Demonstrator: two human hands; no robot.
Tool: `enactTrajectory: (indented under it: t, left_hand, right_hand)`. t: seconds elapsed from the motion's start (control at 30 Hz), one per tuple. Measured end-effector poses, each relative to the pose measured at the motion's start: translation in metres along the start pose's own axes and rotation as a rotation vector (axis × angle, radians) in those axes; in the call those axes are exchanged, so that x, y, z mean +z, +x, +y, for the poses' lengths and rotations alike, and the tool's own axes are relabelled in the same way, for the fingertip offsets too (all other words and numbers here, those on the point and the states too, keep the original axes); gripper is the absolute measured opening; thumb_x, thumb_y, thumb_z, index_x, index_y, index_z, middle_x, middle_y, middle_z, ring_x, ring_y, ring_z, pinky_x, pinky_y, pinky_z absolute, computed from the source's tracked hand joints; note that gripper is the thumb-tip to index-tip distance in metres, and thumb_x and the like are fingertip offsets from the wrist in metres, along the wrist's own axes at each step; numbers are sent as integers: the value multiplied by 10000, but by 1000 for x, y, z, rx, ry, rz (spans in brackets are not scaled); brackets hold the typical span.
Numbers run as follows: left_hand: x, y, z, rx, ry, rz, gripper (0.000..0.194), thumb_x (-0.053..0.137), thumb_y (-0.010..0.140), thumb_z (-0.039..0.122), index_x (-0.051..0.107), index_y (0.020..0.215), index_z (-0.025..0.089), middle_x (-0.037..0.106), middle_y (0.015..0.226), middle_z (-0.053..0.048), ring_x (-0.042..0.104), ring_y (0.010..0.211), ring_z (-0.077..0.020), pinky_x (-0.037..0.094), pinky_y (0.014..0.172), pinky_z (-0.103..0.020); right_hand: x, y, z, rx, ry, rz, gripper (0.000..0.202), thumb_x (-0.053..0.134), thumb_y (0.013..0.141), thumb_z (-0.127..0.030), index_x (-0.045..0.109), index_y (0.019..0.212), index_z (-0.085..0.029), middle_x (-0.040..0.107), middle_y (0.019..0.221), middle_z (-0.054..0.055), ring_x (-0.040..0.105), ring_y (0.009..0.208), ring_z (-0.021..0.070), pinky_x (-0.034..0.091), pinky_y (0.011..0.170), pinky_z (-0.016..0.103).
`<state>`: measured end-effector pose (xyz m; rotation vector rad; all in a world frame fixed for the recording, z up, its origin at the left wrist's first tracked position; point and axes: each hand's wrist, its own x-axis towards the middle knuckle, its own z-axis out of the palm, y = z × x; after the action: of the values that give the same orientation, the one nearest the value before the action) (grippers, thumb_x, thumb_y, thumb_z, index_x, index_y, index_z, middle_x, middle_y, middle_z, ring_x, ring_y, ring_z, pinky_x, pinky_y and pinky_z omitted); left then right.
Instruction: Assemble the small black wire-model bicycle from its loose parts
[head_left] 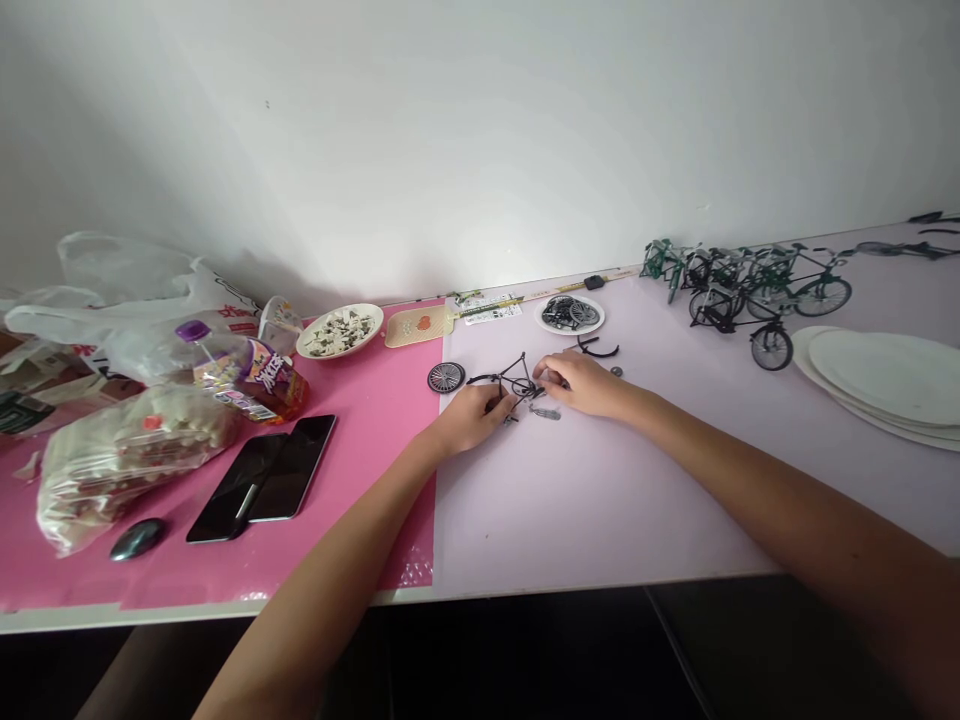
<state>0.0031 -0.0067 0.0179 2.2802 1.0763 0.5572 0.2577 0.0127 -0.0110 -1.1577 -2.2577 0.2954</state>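
Observation:
A dark model bicycle frame [516, 380] is between my two hands, just above or on the pale tabletop. My left hand [474, 418] pinches its lower left part, with thumb and fingers pressed together. At the other end my right hand [576, 383] closes its fingertips on the frame's right side; any small part between them is hidden. A loose spoked wheel [446, 377] lies to the left. A small grey part [545, 411] rests just below the frame. Behind my right hand lies a curved black part [600, 348], with a small round piece [616, 371] beside it.
A plate of black parts [550, 326] stands near the wall. Several assembled model bicycles [772, 285] and stacked white plates [892, 375] are at right. On the pink side are phones [292, 470], a mouse [138, 539], a bottle [255, 375], a bowl [306, 345] and bags [135, 440].

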Motion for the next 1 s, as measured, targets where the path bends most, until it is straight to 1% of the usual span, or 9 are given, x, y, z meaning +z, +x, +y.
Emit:
enactTrajectory:
  t: [0.13, 0.33, 0.47, 0.63, 0.83, 1.0]
  left_hand:
    - [-1, 0, 2, 7, 7, -9, 407, 470, 1020, 460, 657, 797, 175, 652, 724, -27, 549, 648, -157, 432, 664, -299]
    - [0, 2, -2, 17, 20, 0, 414, 470, 1015, 461, 624, 755, 178, 591, 664, -14, 511, 627, -150, 404, 640, -300]
    - [0, 2, -1, 16, 30, -1, 414, 473, 1015, 460, 615, 747, 178, 582, 657, -8, 502, 624, -146, 395, 635, -298]
    - [-1, 1, 1, 4, 45, -3, 403, 476, 1016, 443, 620, 752, 174, 608, 682, -15, 507, 625, -144, 397, 631, -295]
    - [-3, -1, 5, -6, 36, -17, 390, 465, 1024, 434, 661, 819, 167, 681, 778, -43, 558, 663, -156, 423, 648, -294]
    - [-3, -1, 4, -8, 30, -16, 387, 470, 1025, 431, 664, 821, 166, 680, 771, -37, 557, 664, -154, 411, 648, -292]
  right_hand:
    - [2, 0, 3, -18, -11, 16, 147, 574, 965, -294, 690, 981, -206, 692, 809, 47, 618, 758, 202, 437, 723, 310]
    - [2, 0, 3, -18, -29, 10, 146, 573, 971, -305, 686, 979, -213, 685, 798, 43, 617, 768, 210, 444, 737, 317]
    - [2, 0, 2, -8, -24, 12, 135, 584, 961, -289, 691, 994, -215, 691, 804, 45, 620, 784, 217, 451, 747, 320]
    - [2, 0, 2, -15, 5, 12, 133, 585, 958, -283, 695, 991, -216, 707, 838, 56, 633, 796, 217, 464, 770, 324]
    - [1, 1, 2, -7, 19, -6, 148, 577, 964, -296, 698, 986, -214, 708, 834, 54, 635, 777, 211, 466, 750, 317]
    - [-1, 1, 2, 10, 51, -8, 133, 596, 955, -294, 703, 958, -216, 699, 836, 55, 632, 794, 216, 465, 739, 316]
